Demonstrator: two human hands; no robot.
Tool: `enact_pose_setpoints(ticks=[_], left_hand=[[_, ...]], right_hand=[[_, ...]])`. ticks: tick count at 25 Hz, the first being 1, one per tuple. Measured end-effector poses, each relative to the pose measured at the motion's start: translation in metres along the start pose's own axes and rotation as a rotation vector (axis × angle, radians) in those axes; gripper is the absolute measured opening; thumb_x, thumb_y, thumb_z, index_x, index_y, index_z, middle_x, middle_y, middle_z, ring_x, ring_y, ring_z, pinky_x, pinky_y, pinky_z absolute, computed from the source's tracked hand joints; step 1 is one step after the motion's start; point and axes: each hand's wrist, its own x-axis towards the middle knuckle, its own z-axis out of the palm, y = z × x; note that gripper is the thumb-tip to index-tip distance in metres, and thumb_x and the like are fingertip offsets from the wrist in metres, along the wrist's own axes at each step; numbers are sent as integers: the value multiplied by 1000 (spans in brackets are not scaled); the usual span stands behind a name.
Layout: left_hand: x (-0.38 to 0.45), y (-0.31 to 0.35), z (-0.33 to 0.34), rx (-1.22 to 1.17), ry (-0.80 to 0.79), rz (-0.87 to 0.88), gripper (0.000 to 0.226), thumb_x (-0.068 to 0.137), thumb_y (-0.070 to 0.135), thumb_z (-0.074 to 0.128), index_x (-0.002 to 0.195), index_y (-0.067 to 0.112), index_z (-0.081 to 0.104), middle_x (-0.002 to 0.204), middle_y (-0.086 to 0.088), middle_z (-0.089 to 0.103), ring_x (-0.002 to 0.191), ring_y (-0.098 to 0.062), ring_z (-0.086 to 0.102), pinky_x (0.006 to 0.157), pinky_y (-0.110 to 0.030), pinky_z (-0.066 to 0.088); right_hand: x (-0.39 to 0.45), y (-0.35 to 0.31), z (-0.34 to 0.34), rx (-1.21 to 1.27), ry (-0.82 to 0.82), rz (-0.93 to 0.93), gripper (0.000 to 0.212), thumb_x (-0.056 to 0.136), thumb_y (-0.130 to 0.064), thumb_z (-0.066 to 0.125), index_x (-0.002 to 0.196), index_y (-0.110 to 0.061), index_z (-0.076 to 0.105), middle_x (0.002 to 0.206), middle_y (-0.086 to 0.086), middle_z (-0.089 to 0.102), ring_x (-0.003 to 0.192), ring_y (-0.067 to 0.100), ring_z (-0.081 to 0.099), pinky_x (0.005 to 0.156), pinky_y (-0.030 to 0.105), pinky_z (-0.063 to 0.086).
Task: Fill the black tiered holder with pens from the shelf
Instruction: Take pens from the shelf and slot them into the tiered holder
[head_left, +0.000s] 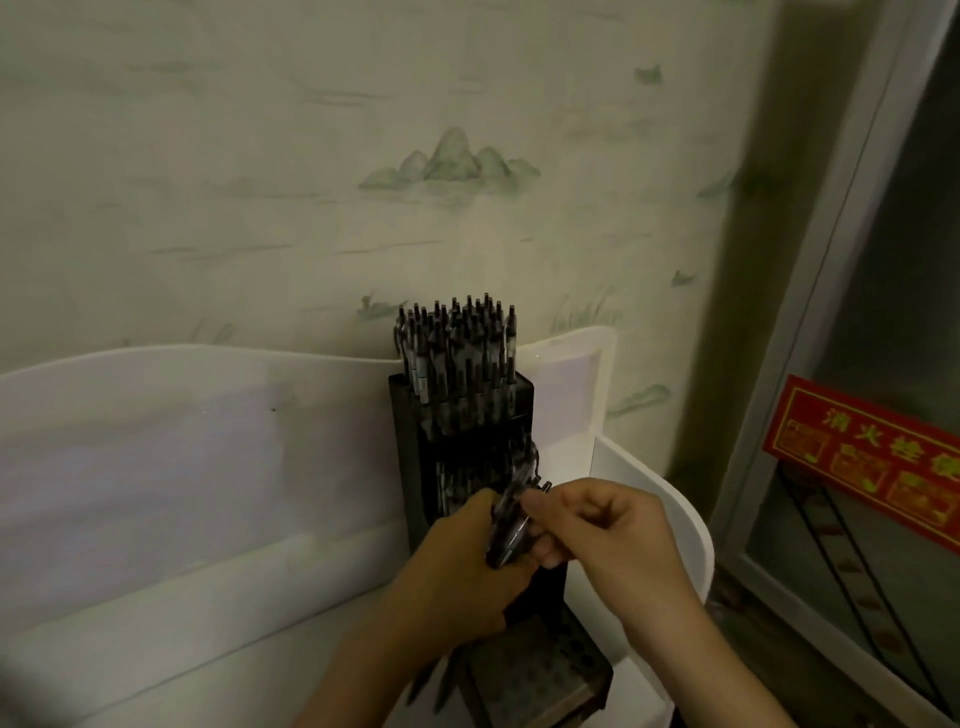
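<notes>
While the left hand (457, 566) grips pens (511, 519), the right hand (608, 535) (fingertips) pinches one.

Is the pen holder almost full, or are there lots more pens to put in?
Partly full. The top tier of the black holder is already packed with upright pens. The left hand grips a bunch of pens, and the right hand pinches one from that bunch. The lowest tier still shows bare holes, so it needs filling. The middle tier is too dark to judge.
</notes>
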Motion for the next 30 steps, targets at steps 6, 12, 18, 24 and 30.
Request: enact_pose_setpoints(ticks=[6, 12, 18, 24, 30], left_hand=[[10, 4, -1, -123, 15, -88, 23, 82, 34, 71, 96, 31, 54, 82, 4, 60, 53, -2, 61, 50, -17, 51], [-5, -5, -9, 23, 81, -122, 24, 89, 36, 63, 109, 28, 53, 84, 13, 58, 54, 10, 56, 50, -13, 44], [-12, -4, -19, 29, 183, -103, 16, 91, 31, 62, 100, 23, 53, 76, 9, 56, 53, 8, 55, 50, -12, 44], [-14, -5, -22, 53, 215, -116, 19, 90, 31, 63, 96, 17, 52, 73, 3, 56, 49, 3, 53, 49, -15, 43], [-12, -7, -23, 45, 208, -117, 16, 90, 32, 63, 94, 23, 52, 74, 6, 57, 51, 4, 55, 50, -13, 45]], right_hand=[[30, -11, -14, 147, -9, 66, 11, 83, -12, 72, 77, -3, 76, 74, 17, 74, 63, 27, 72, 56, 25, 58], [68, -22, -47, 188, 208, -121, 12, 90, -11, 64, 89, -1, 71, 74, 12, 74, 63, 22, 71, 62, 27, 60], [80, 11, -40, -478, 186, -452, 6, 89, -27, 67, 91, -31, 64, 76, -17, 69, 72, -1, 67, 68, 8, 49], [88, 30, -32, -515, 137, -469, 9, 90, -31, 66, 93, -36, 60, 79, -24, 65, 79, -10, 62, 66, -3, 41], [91, 39, -21, -526, 83, -430, 7, 90, -29, 66, 95, -31, 62, 78, -15, 68, 70, -2, 64, 65, 2, 45]])
